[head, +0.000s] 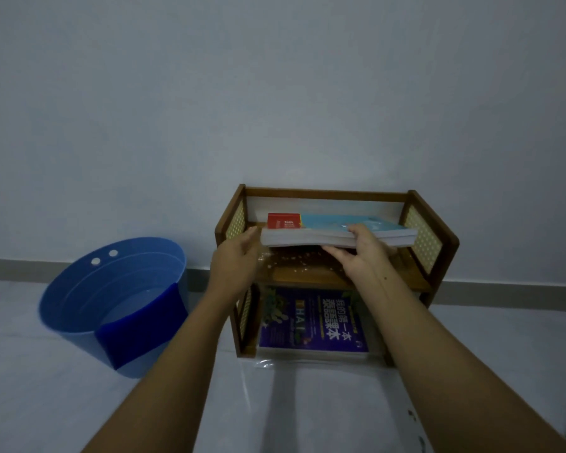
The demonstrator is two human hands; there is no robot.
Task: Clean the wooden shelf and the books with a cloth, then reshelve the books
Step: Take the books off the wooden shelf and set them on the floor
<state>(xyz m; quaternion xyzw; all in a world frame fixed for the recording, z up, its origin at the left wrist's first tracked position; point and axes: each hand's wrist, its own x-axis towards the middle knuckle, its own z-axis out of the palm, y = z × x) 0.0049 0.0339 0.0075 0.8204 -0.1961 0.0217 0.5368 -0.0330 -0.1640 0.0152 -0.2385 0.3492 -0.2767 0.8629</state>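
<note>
Two books sit stacked in my right hand [361,248], pinched above the crumb-strewn upper board of the wooden shelf [428,243]; my left hand [239,253] is spread beside them. Nothing looks wiped yet; the purple book [311,322] lies below.

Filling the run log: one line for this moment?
right hand gripping book stack | left hand open beside | above top shelf | cloth on bucket

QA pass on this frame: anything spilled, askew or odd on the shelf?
Yes. Pale crumb-like specks litter the wooden shelf's upper board, under the book stack the right hand grips clear of the board. The left hand is open beside it.
</note>
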